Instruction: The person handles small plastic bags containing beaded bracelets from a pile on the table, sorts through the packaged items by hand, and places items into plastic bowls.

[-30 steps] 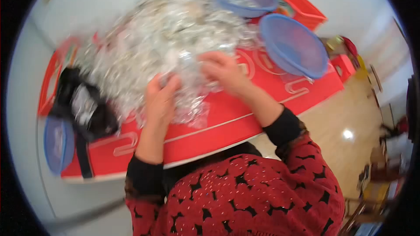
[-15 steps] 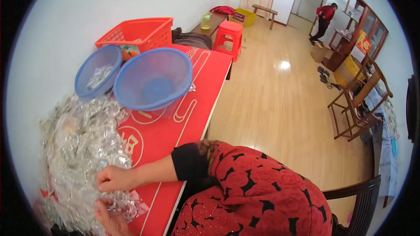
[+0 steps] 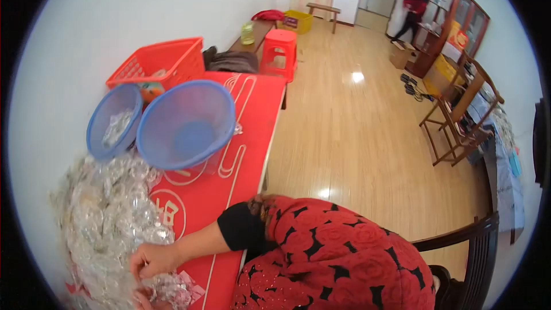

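My right hand (image 3: 155, 260) reaches over the edge of a heap of clear, shiny plastic pieces (image 3: 109, 218). Its fingers are curled in a pinch, and whatever lies between them is too small to make out. Just below it, my left hand (image 3: 143, 299) shows only in part at the bottom edge of the view. Its fingertips point up close to the right hand, bent together; what they grip is hidden. Beside the hands, more clear pieces lie on a pinkish printed patch (image 3: 186, 288) on the red table (image 3: 198, 218).
Behind the heap stand a large blue basin (image 3: 189, 132), a smaller blue basin (image 3: 115, 120) holding clear pieces, and a red basket (image 3: 172, 63). Farther off are a red stool (image 3: 279, 54), a wooden chair (image 3: 459, 115) and another person (image 3: 412, 17) by a cabinet.
My right hand has turned and come down closer to my left hand, which now shows less. The view has shifted a little. The other person's pose by the cabinet has changed.
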The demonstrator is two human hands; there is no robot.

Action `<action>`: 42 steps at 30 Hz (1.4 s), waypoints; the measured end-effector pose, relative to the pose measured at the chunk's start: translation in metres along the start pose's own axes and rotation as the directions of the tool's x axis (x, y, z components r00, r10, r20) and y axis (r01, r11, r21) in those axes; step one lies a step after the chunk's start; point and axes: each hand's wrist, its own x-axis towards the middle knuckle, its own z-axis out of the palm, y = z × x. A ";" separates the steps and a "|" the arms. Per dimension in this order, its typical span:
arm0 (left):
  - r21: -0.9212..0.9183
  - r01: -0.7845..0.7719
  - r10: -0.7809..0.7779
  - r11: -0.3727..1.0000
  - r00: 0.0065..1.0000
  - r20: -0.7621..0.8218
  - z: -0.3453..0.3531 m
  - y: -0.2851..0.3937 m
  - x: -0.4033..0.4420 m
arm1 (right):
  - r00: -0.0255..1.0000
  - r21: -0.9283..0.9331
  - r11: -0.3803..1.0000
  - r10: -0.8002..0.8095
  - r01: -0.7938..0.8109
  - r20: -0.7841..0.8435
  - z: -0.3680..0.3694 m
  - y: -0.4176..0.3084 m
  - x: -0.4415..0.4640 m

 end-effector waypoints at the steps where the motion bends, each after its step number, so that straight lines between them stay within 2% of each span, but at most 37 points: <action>1: -0.018 -0.016 0.016 1.000 1.000 0.004 -0.006 -0.006 0.007 | 0.994 -0.114 0.987 -0.111 0.110 -0.001 -0.005 0.007 -0.002; 2: -0.030 -0.041 0.041 0.999 0.999 -0.016 -0.014 -0.010 0.006 | 0.975 -0.201 0.955 -0.220 0.219 0.019 -0.003 0.009 0.003; 3: -0.177 -0.038 0.047 0.983 0.998 0.043 -0.015 -0.013 -0.002 | 0.908 -0.338 0.843 -0.400 0.418 0.125 -0.005 -0.009 0.008; 4: -0.319 -0.041 0.072 0.947 0.994 0.086 -0.015 -0.015 -0.007 | 0.799 -0.425 0.680 -0.551 0.597 0.241 -0.014 -0.028 0.009; 5: -0.426 0.077 -0.002 0.902 0.985 0.175 -0.014 -0.009 -0.005 | 0.751 -0.471 0.588 -0.562 0.657 0.346 -0.019 -0.030 0.009; 6: -0.539 0.201 -0.021 0.818 0.947 0.321 0.023 0.012 -0.021 | 0.711 -0.459 0.544 -0.571 0.702 0.411 -0.020 -0.025 0.007; 7: -0.490 0.200 -0.116 0.849 0.974 0.197 0.000 0.002 -0.020 | 0.732 -0.474 0.557 -0.502 0.681 0.462 -0.021 -0.027 0.006; 8: -0.474 0.213 -0.101 0.854 0.963 0.252 0.012 0.008 -0.019 | 0.739 -0.507 0.538 -0.486 0.674 0.467 -0.020 -0.017 0.005; 9: -0.484 0.204 -0.103 0.851 0.969 0.226 0.020 0.011 -0.022 | 0.775 -0.497 0.597 -0.426 0.629 0.467 -0.019 -0.026 0.008; 10: -0.319 0.103 -0.058 0.942 0.988 0.147 0.022 0.013 -0.018 | 0.767 -0.572 0.512 -0.407 0.641 0.496 -0.019 -0.029 0.010; 11: -0.137 0.031 -0.018 0.990 0.996 0.093 0.023 0.014 -0.015 | 0.794 -0.596 0.525 -0.386 0.608 0.470 -0.020 -0.028 0.009; 13: -0.196 0.003 -0.007 0.981 1.000 -0.021 0.027 0.014 -0.014 | 0.830 -0.636 0.533 -0.353 0.558 0.432 -0.015 -0.027 0.011; 19: -0.267 -0.078 0.082 0.960 0.997 0.004 0.024 0.013 -0.019 | 0.875 -0.752 0.449 -0.281 0.482 0.394 -0.012 -0.035 0.009; 21: -0.268 -0.072 0.065 0.961 0.997 -0.034 0.025 0.013 -0.021 | 0.921 -0.710 0.587 -0.227 0.389 0.317 -0.015 -0.032 0.007; 22: -0.267 -0.068 0.056 0.961 0.997 -0.052 0.026 0.013 -0.022 | 0.940 -0.681 0.650 -0.194 0.337 0.280 -0.014 -0.031 0.006; 23: -0.264 -0.077 0.063 0.962 0.996 -0.060 0.026 0.013 -0.022 | 0.983 -0.539 0.827 -0.079 0.158 0.166 -0.011 -0.031 0.004; 24: -0.261 -0.084 0.069 0.962 0.995 -0.065 0.026 0.012 -0.022 | 0.995 -0.351 0.936 0.064 -0.033 0.076 -0.006 -0.034 0.000; 25: -0.258 -0.090 0.074 0.962 0.995 -0.071 0.027 0.010 -0.022 | 0.974 -0.132 0.967 0.224 -0.220 0.019 -0.003 -0.036 -0.002; 28: -0.271 -0.107 0.089 0.957 0.993 -0.078 0.029 0.007 -0.023 | 0.888 0.057 0.895 0.429 -0.443 0.163 -0.007 -0.044 -0.003; 31: -0.284 -0.086 0.076 0.955 0.996 -0.045 0.032 0.005 -0.024 | 0.891 -0.194 0.892 0.435 -0.407 0.131 -0.004 -0.040 -0.007; 34: -0.235 -0.039 0.049 0.971 0.998 0.037 0.030 0.006 -0.025 | 0.935 -0.375 0.884 0.338 -0.278 0.105 -0.008 -0.036 -0.007; 37: -0.248 -0.027 0.026 0.968 1.000 -0.006 0.032 0.004 -0.022 | 0.905 -0.124 0.897 0.415 -0.424 -0.092 -0.010 -0.042 -0.003; 40: -0.143 0.020 -0.015 0.990 0.999 0.038 0.029 0.004 -0.021 | 0.918 0.039 0.935 0.353 -0.352 -0.179 -0.022 -0.038 0.002; 41: 0.073 -0.090 0.088 0.993 0.996 0.032 0.029 0.001 -0.020 | 0.914 0.079 0.935 0.355 -0.346 -0.194 -0.025 -0.037 0.003; 42: 0.285 -0.196 0.190 0.938 0.981 0.048 0.029 -0.003 -0.020 | 0.910 0.119 0.933 0.359 -0.340 -0.208 -0.026 -0.036 0.004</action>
